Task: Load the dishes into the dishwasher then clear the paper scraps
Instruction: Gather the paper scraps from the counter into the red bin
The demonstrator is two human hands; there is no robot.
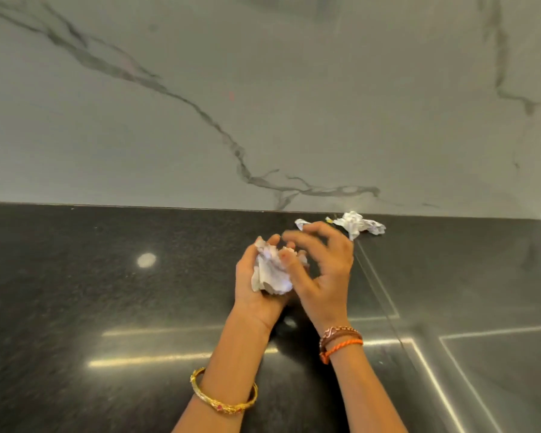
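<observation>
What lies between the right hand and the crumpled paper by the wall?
In the head view, only a smaller white scrap peeks out behind the right hand's fingertips; then a short stretch of bare black counter reaches the crumpled paper.

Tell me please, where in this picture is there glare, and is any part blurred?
Head view: the black countertop shows a round light spot and long bright streaks nearer the camera. The right hand has motion-blurred fingers, while the left hand and its crumpled paper look sharper. The wide lens bends the counter's back edge slightly.
</observation>
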